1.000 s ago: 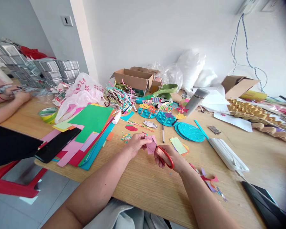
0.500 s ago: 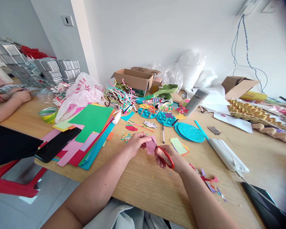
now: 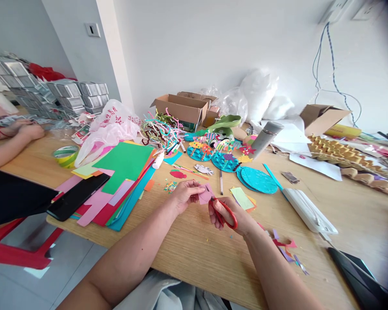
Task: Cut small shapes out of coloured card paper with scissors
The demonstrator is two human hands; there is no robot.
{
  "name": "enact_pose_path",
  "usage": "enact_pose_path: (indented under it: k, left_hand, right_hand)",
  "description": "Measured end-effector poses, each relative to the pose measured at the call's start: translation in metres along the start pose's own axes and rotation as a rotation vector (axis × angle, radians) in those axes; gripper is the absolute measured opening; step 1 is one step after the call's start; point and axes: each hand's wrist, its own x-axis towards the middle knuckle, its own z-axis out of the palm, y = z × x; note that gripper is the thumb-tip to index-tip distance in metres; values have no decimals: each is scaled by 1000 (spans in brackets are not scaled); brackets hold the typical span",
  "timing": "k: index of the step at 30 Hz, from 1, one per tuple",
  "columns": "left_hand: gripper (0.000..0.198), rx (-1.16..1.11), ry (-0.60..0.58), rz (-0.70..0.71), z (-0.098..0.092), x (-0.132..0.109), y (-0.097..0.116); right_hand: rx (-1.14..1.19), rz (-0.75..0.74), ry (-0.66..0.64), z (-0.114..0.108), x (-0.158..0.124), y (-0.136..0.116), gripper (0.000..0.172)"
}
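Head view: hands (image 3: 185, 196) (image 3: 243, 220) hold pink paper (image 3: 205, 196), red scissors (image 3: 229, 213).

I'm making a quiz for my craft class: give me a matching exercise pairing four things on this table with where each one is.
1. red scissors
2. pink paper piece
3. green sheet
4. tape roll

a. on top of the paper stack
b. in the left hand
c. beside the plastic bag
d. in the right hand

Pairs: 1-d, 2-b, 3-a, 4-c.

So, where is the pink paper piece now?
Head view, centre: the pink paper piece is pinched in the left hand, with the red scissors in the right hand at its right edge.
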Motion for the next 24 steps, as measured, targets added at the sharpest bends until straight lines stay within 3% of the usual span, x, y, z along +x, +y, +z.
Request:
enact_pose_path:
  k: [7, 24]
  left_hand:
    - [32, -53, 37, -22, 3, -1, 0]
    - [25, 208, 18, 35, -1, 1, -5]
  right_hand:
    - [-16, -22, -6, 2, 1, -2, 56]
    - [-51, 10, 27, 2, 0, -2, 58]
